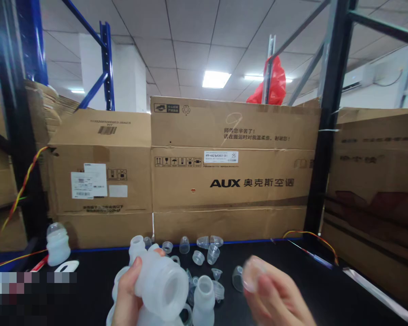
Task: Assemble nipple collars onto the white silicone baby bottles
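My left hand is wrapped round a translucent white plastic bottle, tilted so its open mouth faces me. Between the fingertips of my right hand is a small clear plastic piece; blur hides its exact kind. Just left of that hand, a clear dome-shaped cap lies on the black table. Another open bottle stands between my hands. More bottles sit behind and below the held one, partly hidden by it and my left hand.
Several clear caps, rings and a small funnel-shaped part lie scattered mid-table. A capped bottle stands far left beside a white oval object. Cardboard panels wall the back; dark rack posts rise at the sides.
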A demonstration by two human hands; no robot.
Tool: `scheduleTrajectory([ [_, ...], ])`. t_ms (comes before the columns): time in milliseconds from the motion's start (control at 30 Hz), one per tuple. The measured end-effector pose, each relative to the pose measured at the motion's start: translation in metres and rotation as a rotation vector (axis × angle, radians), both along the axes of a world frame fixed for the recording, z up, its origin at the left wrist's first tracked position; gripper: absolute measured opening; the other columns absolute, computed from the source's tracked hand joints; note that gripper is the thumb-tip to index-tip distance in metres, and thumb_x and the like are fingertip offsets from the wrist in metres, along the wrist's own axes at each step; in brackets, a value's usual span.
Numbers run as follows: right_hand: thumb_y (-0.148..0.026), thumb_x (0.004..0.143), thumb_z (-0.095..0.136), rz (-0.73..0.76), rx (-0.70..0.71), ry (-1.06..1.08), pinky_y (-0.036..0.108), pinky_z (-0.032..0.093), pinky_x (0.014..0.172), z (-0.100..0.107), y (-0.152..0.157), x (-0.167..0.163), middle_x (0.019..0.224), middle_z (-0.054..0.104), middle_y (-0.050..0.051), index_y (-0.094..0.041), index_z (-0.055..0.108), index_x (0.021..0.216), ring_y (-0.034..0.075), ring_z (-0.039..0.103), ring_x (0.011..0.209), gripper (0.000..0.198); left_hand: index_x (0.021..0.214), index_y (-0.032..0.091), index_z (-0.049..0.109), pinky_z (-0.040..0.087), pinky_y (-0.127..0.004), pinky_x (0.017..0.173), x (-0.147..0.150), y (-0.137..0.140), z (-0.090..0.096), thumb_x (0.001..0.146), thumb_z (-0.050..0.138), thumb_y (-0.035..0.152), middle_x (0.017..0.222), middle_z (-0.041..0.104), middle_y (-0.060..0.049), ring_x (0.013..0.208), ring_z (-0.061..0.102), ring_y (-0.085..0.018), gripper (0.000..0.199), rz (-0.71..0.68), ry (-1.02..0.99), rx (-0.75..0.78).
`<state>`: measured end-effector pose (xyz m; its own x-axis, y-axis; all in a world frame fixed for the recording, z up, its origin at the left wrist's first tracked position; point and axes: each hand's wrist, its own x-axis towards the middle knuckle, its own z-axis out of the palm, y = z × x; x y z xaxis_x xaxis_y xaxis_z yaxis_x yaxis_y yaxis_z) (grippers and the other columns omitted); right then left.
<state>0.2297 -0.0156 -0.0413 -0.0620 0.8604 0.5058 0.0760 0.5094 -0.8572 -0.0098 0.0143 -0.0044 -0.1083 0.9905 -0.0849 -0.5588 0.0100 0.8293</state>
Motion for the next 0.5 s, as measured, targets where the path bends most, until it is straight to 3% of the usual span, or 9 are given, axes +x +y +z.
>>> scheduleTrajectory([
  [100, -0.063, 0.100, 0.060, -0.122, 0.004, -0.280, 0.022, 0.028, 0.052, -0.016, 0.039, 0.008, 0.061, 0.039, -0.007, -0.020, 0.055, 0.069, 0.011, 0.033, 0.057, 0.053, 0.090, 0.020, 0.077, 0.055, -0.032, 0.048, 0.006, 0.004, 0.000, 0.063, 0.086, 0.065, 0.059, 0.073, -0.001, 0.052, 0.072, -0.026, 0.053, 0.078, 0.047, 0.031],
  [167, -0.054, 0.100, 0.062, -0.184, -0.010, -0.454, 0.023, 0.028, 0.052, -0.035, 0.061, 0.014, 0.058, 0.046, -0.007, -0.018, 0.061, 0.072, 0.011, 0.037, 0.055, 0.046, 0.097, 0.019, 0.077, 0.054, -0.029, 0.051, 0.018, 0.005, 0.002, 0.063, 0.087, 0.063, 0.068, 0.077, -0.002, 0.060, 0.074, -0.026, 0.057, 0.122, 0.109, 0.072],
  [267, -0.047, 0.094, 0.070, -0.266, 0.006, -0.589, 0.025, 0.033, 0.054, -0.056, 0.080, 0.024, 0.058, 0.057, -0.005, -0.017, 0.073, 0.089, 0.014, 0.049, 0.054, 0.031, 0.099, 0.018, 0.077, 0.051, -0.026, 0.054, 0.038, 0.006, 0.003, 0.059, 0.091, 0.064, 0.075, 0.077, -0.003, 0.069, 0.074, -0.026, 0.063, 0.162, 0.190, 0.184],
  [367, -0.051, 0.097, 0.064, -0.299, 0.030, -0.569, 0.030, 0.046, 0.064, -0.056, 0.079, 0.029, 0.070, 0.069, 0.001, -0.019, 0.075, 0.116, 0.022, 0.064, 0.066, 0.038, 0.095, 0.020, 0.076, 0.051, -0.026, 0.057, 0.048, 0.007, -0.002, 0.058, 0.092, 0.064, 0.080, 0.077, -0.004, 0.070, 0.071, -0.025, 0.059, 0.221, 0.246, 0.265],
  [433, -0.059, 0.103, 0.050, -0.310, 0.035, -0.437, 0.033, 0.052, 0.069, -0.049, 0.070, 0.023, 0.082, 0.072, 0.005, -0.021, 0.073, 0.122, 0.024, 0.068, 0.075, 0.049, 0.093, 0.022, 0.075, 0.051, -0.025, 0.058, 0.050, 0.007, -0.009, 0.061, 0.092, 0.061, 0.081, 0.076, -0.002, 0.069, 0.069, -0.022, 0.054, 0.276, 0.286, 0.296],
  [500, -0.071, 0.104, 0.034, -0.255, -0.023, -0.203, 0.030, 0.051, 0.057, -0.040, 0.057, 0.008, 0.088, 0.070, 0.005, -0.020, 0.068, 0.126, 0.020, 0.066, 0.063, 0.065, 0.096, 0.024, 0.074, 0.052, -0.025, 0.060, 0.051, 0.006, -0.017, 0.063, 0.092, 0.058, 0.081, 0.076, -0.001, 0.069, 0.068, -0.021, 0.051, 0.334, 0.311, 0.312],
])
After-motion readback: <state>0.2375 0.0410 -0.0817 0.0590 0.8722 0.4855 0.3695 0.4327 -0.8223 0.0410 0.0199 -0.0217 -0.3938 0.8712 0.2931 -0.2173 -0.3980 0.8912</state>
